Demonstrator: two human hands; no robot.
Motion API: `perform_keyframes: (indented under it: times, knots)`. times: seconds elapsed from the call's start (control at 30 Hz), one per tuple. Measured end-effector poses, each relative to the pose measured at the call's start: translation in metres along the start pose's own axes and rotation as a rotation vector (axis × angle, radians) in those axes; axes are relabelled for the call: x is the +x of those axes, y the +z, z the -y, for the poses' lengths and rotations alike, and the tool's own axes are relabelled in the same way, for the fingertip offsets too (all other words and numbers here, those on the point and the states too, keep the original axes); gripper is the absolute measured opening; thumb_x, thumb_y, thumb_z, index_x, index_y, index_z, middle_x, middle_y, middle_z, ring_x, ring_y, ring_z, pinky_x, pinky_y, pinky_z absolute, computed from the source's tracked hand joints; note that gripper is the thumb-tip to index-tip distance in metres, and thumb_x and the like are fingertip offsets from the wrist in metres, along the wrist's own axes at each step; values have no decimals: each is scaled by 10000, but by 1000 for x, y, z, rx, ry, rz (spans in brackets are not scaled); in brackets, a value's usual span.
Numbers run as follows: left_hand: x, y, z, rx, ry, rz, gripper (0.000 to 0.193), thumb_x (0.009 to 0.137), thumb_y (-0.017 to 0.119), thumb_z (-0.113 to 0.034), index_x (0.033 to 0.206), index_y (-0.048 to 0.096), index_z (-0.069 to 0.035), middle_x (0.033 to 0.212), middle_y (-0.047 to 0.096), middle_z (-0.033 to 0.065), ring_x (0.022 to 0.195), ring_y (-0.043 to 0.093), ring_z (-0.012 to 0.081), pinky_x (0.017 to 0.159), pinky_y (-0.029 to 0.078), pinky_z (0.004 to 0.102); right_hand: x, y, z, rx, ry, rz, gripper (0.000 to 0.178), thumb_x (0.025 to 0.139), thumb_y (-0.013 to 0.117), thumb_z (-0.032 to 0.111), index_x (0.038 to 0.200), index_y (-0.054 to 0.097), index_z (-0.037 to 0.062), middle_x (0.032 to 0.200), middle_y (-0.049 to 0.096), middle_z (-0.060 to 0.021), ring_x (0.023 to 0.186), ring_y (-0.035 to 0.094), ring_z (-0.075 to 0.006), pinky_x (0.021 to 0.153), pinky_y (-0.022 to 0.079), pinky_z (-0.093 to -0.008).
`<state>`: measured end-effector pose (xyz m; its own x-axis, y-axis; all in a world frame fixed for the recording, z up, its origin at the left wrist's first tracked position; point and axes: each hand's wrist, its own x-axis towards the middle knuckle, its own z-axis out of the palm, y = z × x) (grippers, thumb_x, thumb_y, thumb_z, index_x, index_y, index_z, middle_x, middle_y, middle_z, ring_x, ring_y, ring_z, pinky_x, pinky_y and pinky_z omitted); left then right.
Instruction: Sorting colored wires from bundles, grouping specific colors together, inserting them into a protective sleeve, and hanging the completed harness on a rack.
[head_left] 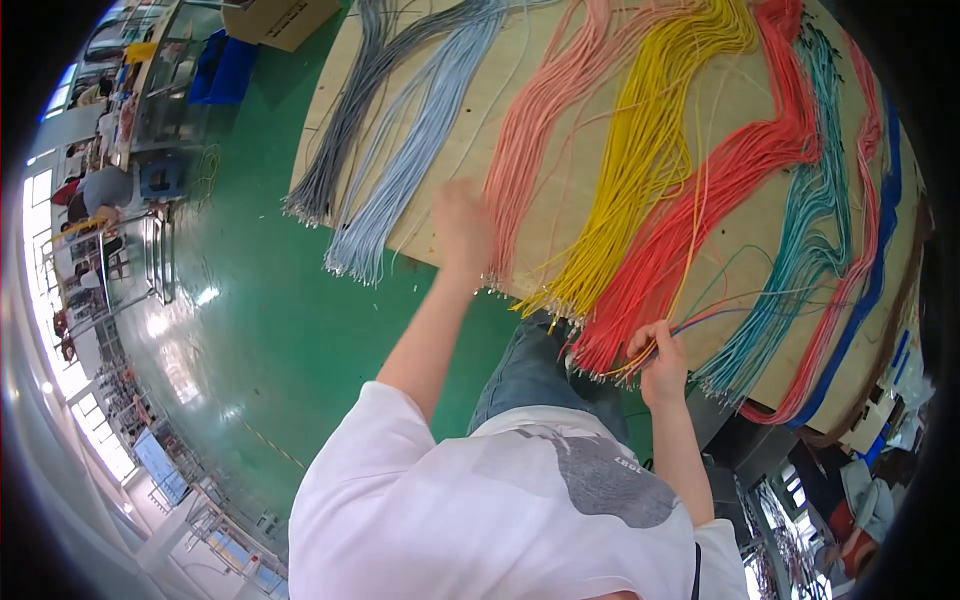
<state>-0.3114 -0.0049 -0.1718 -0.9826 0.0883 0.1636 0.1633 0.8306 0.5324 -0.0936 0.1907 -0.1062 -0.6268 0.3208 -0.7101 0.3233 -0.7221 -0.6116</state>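
Note:
My right hand [660, 362] is closed around a few thin wires [702, 317] of different colours, at the near edge of the table beside the red wire bundle [700, 215]. Their long ends trail off to the right over the teal wires [800, 240]. My left hand [462, 228] is smeared by motion, so its fingers cannot be made out. It hovers between the light blue wires [420, 150] and the pink wires [530, 150]. Yellow wires [650, 120] lie between the pink and red bundles, and metal tips show at the near ends.
The bundles lie on a wooden tabletop [335, 75]. Grey wires [345, 140] are at its left, a dark blue bundle [862, 310] at its right. A blue bin [222, 70] and a cardboard box [285, 20] stand beyond. Other people sit at benches far left, across the green floor [260, 350].

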Motion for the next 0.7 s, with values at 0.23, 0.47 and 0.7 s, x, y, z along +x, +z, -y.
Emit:
perform_keyframes:
  times: [0.23,0.47,0.7]
  knots:
    - [21,-26,49,302,84,272,156,790,466,-166,808,482,-12,844,508,186,848,463,347,719,367,430,1,9,-1,60,4,-35,216,873,419,249,750,403,72,618,435,-52,577,445,-172,561,396,-306]
    - [137,-74,125,314,30,-175,243,791,494,-221,871,519,7,786,573,185,759,546,348,659,416,419,-5,13,5,54,139,-36,230,884,387,285,742,384,105,537,338,0,443,335,-112,435,314,-256]
    - [167,-46,152,258,-126,133,195,717,574,-200,744,559,-8,718,575,146,671,548,308,613,435,391,-1,13,1,46,100,-134,236,890,378,276,725,366,106,531,321,10,437,311,-97,408,287,-241]
